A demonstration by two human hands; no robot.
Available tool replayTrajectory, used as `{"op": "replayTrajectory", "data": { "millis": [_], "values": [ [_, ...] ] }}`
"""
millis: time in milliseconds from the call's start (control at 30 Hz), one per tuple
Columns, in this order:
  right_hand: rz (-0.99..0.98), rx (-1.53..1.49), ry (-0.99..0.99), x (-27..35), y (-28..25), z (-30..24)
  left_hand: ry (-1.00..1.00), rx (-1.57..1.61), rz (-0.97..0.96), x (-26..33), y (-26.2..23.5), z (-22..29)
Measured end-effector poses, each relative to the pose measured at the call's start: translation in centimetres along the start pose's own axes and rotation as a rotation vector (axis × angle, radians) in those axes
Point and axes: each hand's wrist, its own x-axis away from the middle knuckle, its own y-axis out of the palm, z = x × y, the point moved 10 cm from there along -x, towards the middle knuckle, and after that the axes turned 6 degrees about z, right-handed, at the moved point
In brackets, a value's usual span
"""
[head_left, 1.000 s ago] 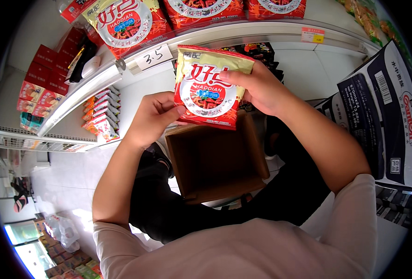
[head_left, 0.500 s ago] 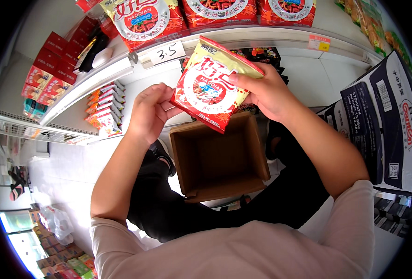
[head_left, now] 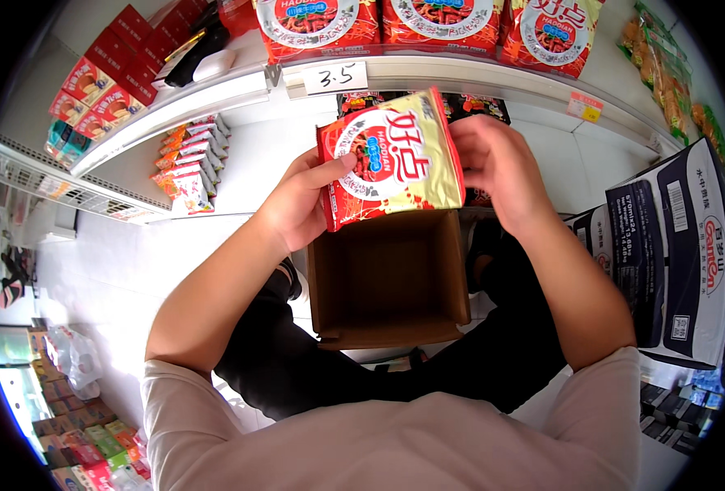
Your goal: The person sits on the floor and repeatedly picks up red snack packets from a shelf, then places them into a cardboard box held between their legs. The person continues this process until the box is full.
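Note:
A red and yellow snack packet (head_left: 395, 159) is turned on its side above an open cardboard box. My left hand (head_left: 303, 196) grips its left end, the thumb pressed on the printed front and the fingers behind it. Close against the packet's right edge is my right hand (head_left: 497, 168), its fingers loosely bent and parted; whether they touch the packet I cannot tell. Below, the brown cardboard box (head_left: 464, 278) stands between my legs, with its dark inside showing no contents.
Similar red packets (head_left: 317, 29) stand along the shelf (head_left: 428, 72) ahead. Dark packets (head_left: 477, 106) and small snack bags (head_left: 195, 164) lie on the lower shelf. Red boxes (head_left: 105, 98) are stacked at left. A large white and navy carton (head_left: 665, 254) stands at right.
The packet has been turned to lie sideways. My left hand has taken hold of it, while my right hand has let go and moved to its right edge. The view has shifted slightly.

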Motion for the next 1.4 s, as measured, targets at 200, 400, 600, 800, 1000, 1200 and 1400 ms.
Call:
{"op": "replayTrajectory", "data": {
  "millis": [200,400,600,800,1000,1200,1400],
  "values": [
    [0.071,0.945,-1.001,2.9,2.7,-5.7,-0.082,-0.068,-0.008,-0.4,-0.4,-1.2],
    [-0.114,1.148,-1.297,7.0,7.6,-6.0,-0.145,-0.189,-0.054,-0.9,-1.3,-2.4],
    [-0.18,1.199,-1.439,9.3,9.7,-5.2,-0.232,-0.476,-0.127,-0.9,-1.5,-2.4],
    [-0.288,1.043,-1.295,8.8,10.6,-3.3,-0.135,-0.906,-0.047,-1.5,-3.8,-1.7],
    [-0.368,0.941,-0.841,6.6,10.8,2.2,0.402,-1.541,0.008,-3.4,-5.9,1.5],
    [-0.639,1.191,-0.657,6.3,13.4,11.4,0.2,-1.928,-0.159,-4.3,-7.8,-3.1],
    [-0.897,1.478,-0.267,4.7,14.5,23.2,0.164,-2.11,-0.239,-5.1,-9.7,-6.3]
  ]
}}
